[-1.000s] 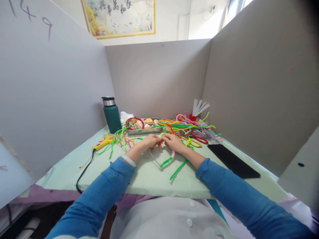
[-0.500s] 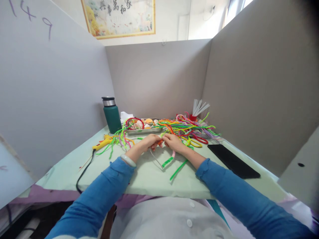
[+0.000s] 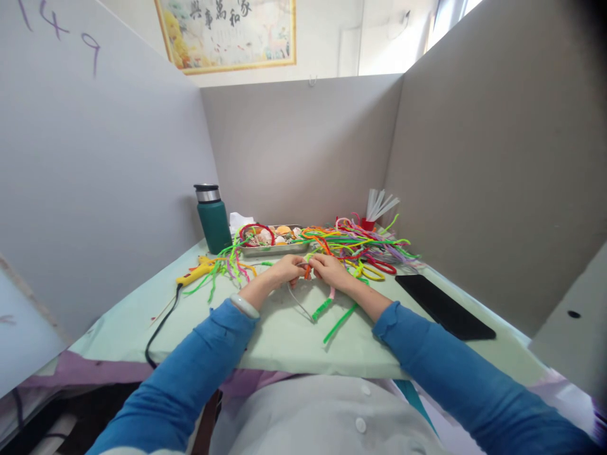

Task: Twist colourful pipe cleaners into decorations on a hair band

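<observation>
L+R fingers pinching wire ring; orange bit btwn.

Grey partitions surround my pale green table; upper left, a gold-framed picture hangs on a white wall, with bright window light at upper right.

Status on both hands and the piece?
Left hand and right hand pinching orange strip. Wire hanging below, part green-wrapped. Loose green stem nearby, beneath right forearm.
</observation>
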Tool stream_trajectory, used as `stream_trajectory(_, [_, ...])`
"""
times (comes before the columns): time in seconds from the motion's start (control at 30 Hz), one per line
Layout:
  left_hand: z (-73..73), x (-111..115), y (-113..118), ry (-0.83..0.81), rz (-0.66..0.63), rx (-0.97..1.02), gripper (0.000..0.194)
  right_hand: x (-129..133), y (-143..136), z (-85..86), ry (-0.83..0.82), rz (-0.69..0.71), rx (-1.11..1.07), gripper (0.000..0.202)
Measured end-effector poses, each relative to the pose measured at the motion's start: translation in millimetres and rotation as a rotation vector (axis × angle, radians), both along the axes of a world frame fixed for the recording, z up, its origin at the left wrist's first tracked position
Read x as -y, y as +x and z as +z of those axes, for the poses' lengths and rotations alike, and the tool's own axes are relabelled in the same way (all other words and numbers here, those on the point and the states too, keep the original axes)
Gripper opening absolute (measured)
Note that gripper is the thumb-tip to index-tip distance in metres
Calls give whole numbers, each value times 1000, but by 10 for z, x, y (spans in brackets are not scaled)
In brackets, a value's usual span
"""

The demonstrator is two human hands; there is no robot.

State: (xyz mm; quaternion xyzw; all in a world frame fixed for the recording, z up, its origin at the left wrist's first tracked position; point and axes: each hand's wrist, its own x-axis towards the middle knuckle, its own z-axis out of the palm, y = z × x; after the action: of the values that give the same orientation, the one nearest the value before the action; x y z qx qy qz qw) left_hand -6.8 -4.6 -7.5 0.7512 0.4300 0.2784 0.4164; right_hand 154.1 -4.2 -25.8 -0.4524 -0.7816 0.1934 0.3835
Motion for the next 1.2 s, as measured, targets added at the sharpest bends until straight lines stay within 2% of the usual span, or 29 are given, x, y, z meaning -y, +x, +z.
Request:
stream_trajectory(0.13, [-35,-25,-11,30,-38,22,20,-16,-2,-14,-2,-2,1,29])
stream_trajectory(0.27, [-64,-56,-17,89,-11,-22,22,-16,-4,-14,-4,2,13,30])
stream_trajectory(0.47, [-11,-20,-8,140,-7,-110,35,3,-4,1,-6,3,7,31])
stream_trajectory(0.67, [-43,-67,-10,226,112,-123,44,-16,1,-10,-18,-14,16,31])
stream_trajectory(0.9, [-109,-172,-37,268,107,-76,31,3,-6,-7,-62,-15,0,32])
stream_trajectory(1.2, [-60,-123,-48,296,115,-99,29,-5,-4,-6,-70,8,-4,31])
